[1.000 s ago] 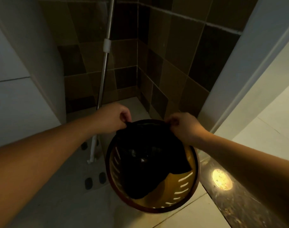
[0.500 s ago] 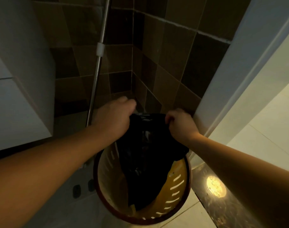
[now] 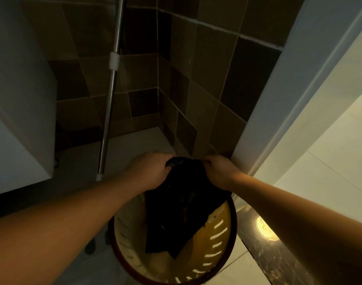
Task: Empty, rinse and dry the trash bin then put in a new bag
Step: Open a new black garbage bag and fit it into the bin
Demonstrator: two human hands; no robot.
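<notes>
Two forearms: they enter from the lower left and lower right corners of the frame and meet at centre, so both hands can work the same edge of the bag at once
Bin: the trash bin [image 3: 221, 235], yellow inside with slotted walls and a dark red rim, stands on the floor at lower centre, right under the hands; it stays upright, likely so the bag can hang straight down into it
Bag: the black bag [image 3: 182, 210] sits at centre frame, its top bunched between the hands above the rim, its lower part hanging into the bin along the upper left side, leaving the yellow wall bare on the right
Left hand: the left hand [image 3: 149, 171] has its fingers curled closed on the left end of the bag's top edge
Right hand: the right hand [image 3: 219, 171] pinches the right end of the same edge, fingers closed on the plastic; holding two points apart looks meant to find and spread the opening
Stage: judged from the bare, empty interior, this is probably the new bag going in, its mouth not yet over the rim
Threshold: a dark sill [image 3: 278, 256] with a bright reflection lies at lower right, just beside the bin
Pole: a metal mop pole [image 3: 111, 103] leans left of centre, beyond the hands
Walls: brown tiled walls [image 3: 206, 79] form the corner at upper centre
</notes>
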